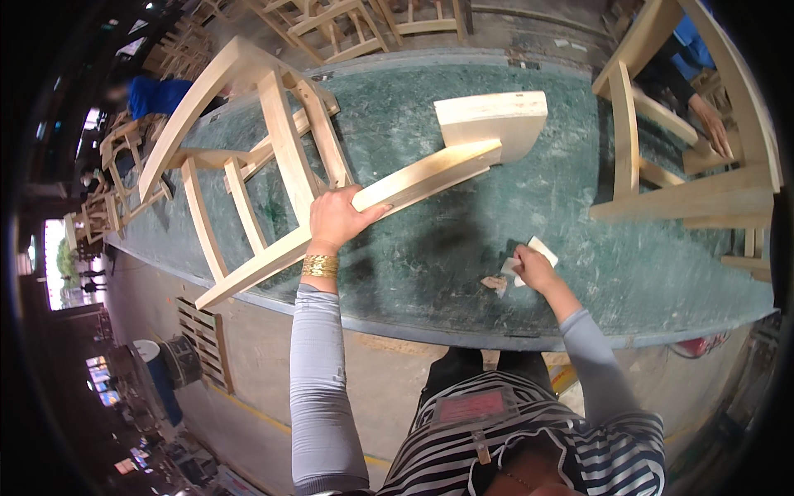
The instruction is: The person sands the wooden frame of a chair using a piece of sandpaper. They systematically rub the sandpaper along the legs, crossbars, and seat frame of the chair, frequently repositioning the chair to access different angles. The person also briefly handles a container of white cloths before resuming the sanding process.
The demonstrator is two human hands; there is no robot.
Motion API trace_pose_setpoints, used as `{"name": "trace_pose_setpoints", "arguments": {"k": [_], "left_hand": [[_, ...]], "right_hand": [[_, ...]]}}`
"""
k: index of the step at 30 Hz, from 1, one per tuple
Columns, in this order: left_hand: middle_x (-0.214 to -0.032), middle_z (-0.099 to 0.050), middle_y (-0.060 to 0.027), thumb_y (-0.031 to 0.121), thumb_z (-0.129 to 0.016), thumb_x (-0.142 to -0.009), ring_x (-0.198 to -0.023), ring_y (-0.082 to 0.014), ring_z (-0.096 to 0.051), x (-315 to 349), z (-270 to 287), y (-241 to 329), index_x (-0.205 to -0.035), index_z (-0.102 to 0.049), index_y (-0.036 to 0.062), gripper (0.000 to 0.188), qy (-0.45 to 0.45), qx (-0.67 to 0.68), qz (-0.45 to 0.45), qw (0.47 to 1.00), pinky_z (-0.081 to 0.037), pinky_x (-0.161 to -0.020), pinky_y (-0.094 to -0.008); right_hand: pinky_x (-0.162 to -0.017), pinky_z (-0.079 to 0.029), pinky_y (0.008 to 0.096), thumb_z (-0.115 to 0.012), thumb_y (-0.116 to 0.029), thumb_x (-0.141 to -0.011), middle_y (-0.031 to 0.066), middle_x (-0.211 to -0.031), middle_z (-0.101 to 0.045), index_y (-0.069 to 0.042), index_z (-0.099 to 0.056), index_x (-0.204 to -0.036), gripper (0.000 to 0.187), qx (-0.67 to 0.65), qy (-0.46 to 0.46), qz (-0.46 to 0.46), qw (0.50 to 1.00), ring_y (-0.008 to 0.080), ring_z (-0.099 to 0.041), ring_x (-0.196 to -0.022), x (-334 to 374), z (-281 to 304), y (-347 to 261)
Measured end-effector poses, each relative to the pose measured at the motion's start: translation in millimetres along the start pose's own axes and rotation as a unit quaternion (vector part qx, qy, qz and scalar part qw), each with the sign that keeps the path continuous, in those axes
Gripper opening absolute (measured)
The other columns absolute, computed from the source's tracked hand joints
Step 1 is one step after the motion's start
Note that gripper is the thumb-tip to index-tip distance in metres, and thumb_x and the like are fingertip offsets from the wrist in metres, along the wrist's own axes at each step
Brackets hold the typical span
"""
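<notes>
Closed with the left grip [335, 217] around a long bar of a pale wooden chair frame [285, 140], with fingers folded over the wood and a gold bracelet [319, 264] at the wrist, just above a grey sleeve [318, 372]. Over to the right, pinching with the right grip [536, 269] on a small white piece [542, 248], down at the counter [579, 157] and just beside a brownish scrap [495, 283]; too small to tell what kind of piece. Back to the chair frame: tipped over on the left half of the counter, with a broad curved board [494, 128] at the far end of the held bar.

On to the lettering: only on a pinkish card [473, 407] in a clear holder, clipped against a striped shirt [608, 450], and too blurred to read.

Then the surface: green, scuffed, streaked with pale marks, bending toward the rim of the view. Across at the right, spotting a second chair frame [624, 124] and, close to its wood, a co-worker's hand [711, 124]. Far left, catching a person in blue [157, 97] near more chair frames [116, 182]. Below, along a concrete floor [256, 347] with a yellow line [252, 411], past a wooden pallet [204, 343] and a blue drum [161, 384], out to a bright opening [66, 264].
</notes>
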State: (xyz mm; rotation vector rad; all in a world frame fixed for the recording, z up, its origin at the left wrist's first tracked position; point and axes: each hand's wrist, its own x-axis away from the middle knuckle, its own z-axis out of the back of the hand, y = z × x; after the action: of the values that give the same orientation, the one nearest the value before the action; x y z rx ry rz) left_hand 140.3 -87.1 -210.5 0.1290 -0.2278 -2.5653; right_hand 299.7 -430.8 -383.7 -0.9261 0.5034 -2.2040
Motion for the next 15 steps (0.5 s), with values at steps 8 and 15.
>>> {"name": "trace_pose_setpoints", "arguments": {"k": [8,15], "left_hand": [[-0.068,-0.066,-0.013,0.058,-0.072,-0.067,-0.068,-0.0335,-0.065,2,2,-4,-0.076,-0.071,0.0122,0.047,-0.015,0.008,0.008,1.0,-0.051,-0.063,-0.0424],[-0.072,-0.067,-0.0142,0.058,-0.073,-0.064,-0.07,-0.0325,-0.065,4,0,-4,-0.078,-0.072,0.0103,0.05,0.008,-0.005,-0.013,1.0,-0.051,-0.064,-0.0431]], "right_hand": [[-0.068,-0.042,0.0248,-0.066,0.0,-0.078,0.0028,-0.089,-0.056,-0.002,-0.066,-0.101,0.023,-0.258,0.091,0.265,0.924,0.0106,-0.052,-0.08,29,138,-116],[-0.079,-0.045,0.0404,-0.057,-0.01,-0.075,0.0105,-0.096,-0.059,-0.006,-0.061,-0.107,0.033,0.18,0.357,0.453,0.797,0.0292,-0.058,-0.093,-33,139,-206]]}}
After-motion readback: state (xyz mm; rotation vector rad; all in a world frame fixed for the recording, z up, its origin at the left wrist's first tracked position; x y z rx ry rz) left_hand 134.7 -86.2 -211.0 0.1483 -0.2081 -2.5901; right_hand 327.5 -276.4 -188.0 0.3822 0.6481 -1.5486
